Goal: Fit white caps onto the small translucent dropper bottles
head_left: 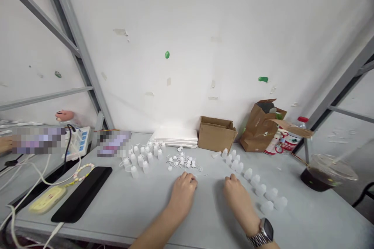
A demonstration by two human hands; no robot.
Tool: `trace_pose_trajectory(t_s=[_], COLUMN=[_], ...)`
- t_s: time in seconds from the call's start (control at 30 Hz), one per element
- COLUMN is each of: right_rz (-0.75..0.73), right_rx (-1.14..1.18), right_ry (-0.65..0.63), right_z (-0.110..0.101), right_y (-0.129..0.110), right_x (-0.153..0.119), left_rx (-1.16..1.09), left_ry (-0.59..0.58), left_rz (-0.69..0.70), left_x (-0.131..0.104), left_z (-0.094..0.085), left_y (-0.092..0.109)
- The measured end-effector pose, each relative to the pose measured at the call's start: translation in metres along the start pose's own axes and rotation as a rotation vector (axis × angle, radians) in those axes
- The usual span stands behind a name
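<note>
My left hand [183, 191] rests on the grey table with its fingers curled in, just in front of a loose pile of small white caps with thin tails [182, 160]. What it holds, if anything, is hidden under the fingers. My right hand [237, 196], with a watch [265, 230] at the wrist, is also curled closed on the table; its fingertips are hidden. Beside it runs a slanting double row of translucent small bottles without caps [255, 180]. To the left of the pile stand several capped small bottles [140, 160] in a group.
A stack of white boards [175, 138], a cardboard box [216, 136] and a brown paper bag [257, 132] stand along the wall. A cup of dark drink [324, 175] is at right. A black wrist rest [83, 192], yellow case [48, 199] and power strip [80, 144] lie left.
</note>
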State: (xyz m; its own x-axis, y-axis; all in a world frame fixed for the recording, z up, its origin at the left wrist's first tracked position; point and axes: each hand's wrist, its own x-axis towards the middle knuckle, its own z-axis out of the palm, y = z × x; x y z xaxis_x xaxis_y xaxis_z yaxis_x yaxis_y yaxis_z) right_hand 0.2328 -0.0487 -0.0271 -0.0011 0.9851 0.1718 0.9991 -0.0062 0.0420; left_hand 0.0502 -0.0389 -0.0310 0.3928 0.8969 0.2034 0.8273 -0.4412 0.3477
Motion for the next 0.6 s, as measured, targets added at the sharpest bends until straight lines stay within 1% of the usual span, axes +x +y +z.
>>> trace_pose_trajectory(t_s=[0.07, 0.13, 0.27, 0.3, 0.37, 0.43, 0.5, 0.53, 0.6], right_rz=[0.025, 0.060, 0.105, 0.112, 0.124, 0.127, 0.148, 0.170, 0.224], right_rx=[0.129, 0.349, 1.040, 1.198, 1.422, 1.575, 1.678, 1.703, 1.691], right_ry=[0.000, 0.003, -0.032, -0.010, 0.031, 0.015, 0.005, 0.021, 0.070], right_z=[0.000, -0.004, -0.014, -0.016, -0.018, -0.017, -0.014, -0.012, -0.010], right_y=[-0.007, -0.016, -0.036, -0.042, -0.053, -0.062, -0.069, -0.072, -0.075], right_x=[0.001, 0.002, 0.002, 0.001, 0.000, -0.001, -0.002, -0.002, -0.003], left_rx=[-0.013, -0.030, -0.085, -0.103, -0.140, -0.172, -0.247, -0.332, -0.613], left_ry=[0.009, 0.019, 0.057, 0.071, 0.103, 0.137, 0.185, 0.219, 0.298], left_rz=[-0.015, -0.038, -0.105, -0.126, -0.180, -0.235, -0.290, -0.325, -0.407], left_x=[0.000, 0.001, -0.002, -0.004, -0.008, -0.011, -0.013, -0.013, -0.015], left_z=[0.000, -0.001, -0.004, -0.005, -0.009, -0.013, -0.018, -0.020, -0.026], left_y=[0.000, -0.001, -0.005, -0.007, -0.011, -0.015, -0.019, -0.021, -0.023])
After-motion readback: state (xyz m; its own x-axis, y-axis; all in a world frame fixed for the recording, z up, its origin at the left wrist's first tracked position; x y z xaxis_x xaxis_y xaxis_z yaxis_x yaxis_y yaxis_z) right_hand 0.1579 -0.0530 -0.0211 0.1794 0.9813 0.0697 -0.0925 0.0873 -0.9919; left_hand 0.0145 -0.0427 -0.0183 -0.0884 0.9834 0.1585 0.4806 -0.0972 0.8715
